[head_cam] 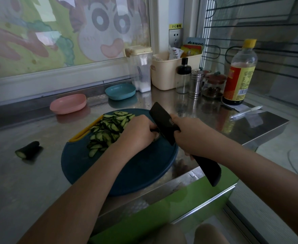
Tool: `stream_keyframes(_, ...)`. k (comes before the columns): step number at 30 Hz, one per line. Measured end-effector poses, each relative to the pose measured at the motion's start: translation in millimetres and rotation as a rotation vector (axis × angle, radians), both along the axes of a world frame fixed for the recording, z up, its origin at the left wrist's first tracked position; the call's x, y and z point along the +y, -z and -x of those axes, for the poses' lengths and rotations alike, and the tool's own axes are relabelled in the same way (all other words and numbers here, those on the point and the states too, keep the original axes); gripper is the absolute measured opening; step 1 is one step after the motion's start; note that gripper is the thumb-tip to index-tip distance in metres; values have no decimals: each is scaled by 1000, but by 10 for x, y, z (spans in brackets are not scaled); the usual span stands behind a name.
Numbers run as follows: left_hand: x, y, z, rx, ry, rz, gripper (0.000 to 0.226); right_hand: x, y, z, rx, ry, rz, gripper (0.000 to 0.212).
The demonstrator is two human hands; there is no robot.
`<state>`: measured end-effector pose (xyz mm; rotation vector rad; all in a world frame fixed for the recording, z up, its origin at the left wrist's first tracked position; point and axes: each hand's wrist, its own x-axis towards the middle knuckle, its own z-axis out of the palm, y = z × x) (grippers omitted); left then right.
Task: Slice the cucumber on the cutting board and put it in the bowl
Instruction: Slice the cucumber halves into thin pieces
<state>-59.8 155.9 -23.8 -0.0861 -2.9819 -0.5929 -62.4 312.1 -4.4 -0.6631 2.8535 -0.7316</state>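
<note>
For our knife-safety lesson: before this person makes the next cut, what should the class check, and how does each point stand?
1. Right hand grips the knife: ok.
2. Left hand fingers tucked away from the blade: cannot tell.
3. Cucumber piece steady under the left hand: cannot tell, hidden.
4. Cutting board flat on the counter: ok.
5. Slices piled clear of the blade: ok.
6. Pink bowl empty, behind the board: ok.

Dark blue cutting board (pixel 127 173), yellow edge strip. On it: cucumber slices (pixel 107 131) pale green, dark-rimmed. Over it: knife (pixel 162 120) black throughout. Behind board: pink bowl (pixel 68 103), teal bowl (pixel 120 91). Left of board: dark-skinned cucumber end (pixel 27 149).
</note>
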Motion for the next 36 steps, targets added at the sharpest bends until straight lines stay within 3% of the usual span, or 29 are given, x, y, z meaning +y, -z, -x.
stream_keyframes(22,37,-41,0,-2,-11,110,19,-211,117,84,-13,-6,-71,41)
stream_keyframes(36,10,-11,-33,1,11,-6,23,-68,181,-19,29,-12,-86,50)
